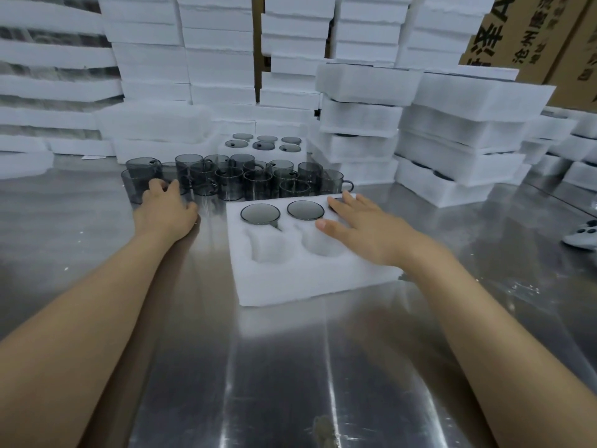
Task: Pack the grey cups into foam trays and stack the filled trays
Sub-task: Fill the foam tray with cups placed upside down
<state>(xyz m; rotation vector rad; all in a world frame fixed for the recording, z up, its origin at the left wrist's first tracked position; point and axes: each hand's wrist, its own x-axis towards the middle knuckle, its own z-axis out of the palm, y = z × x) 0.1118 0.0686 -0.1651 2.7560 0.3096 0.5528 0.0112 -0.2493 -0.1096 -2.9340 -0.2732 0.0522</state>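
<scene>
A white foam tray (310, 279) lies on the steel table in front of me. Two grey cups (260, 213) (305, 209) sit in its back row, and a third (339, 199) shows just under my fingertips. Two front pockets (269, 248) are empty; my palm hides the right one. My right hand (361, 226) lies flat with straight fingers on the tray's back right corner. A cluster of several loose grey cups (232, 179) stands behind the tray. My left hand (166, 206) reaches into the cluster's left end, its fingers curled over a grey cup (134, 189).
A filled foam tray (226, 153) sits behind the cups. Stacks of foam trays (458, 140) rise at the right and along the back wall. Cardboard boxes (529, 37) stand at the upper right. A white device (581, 239) lies at the table's right edge.
</scene>
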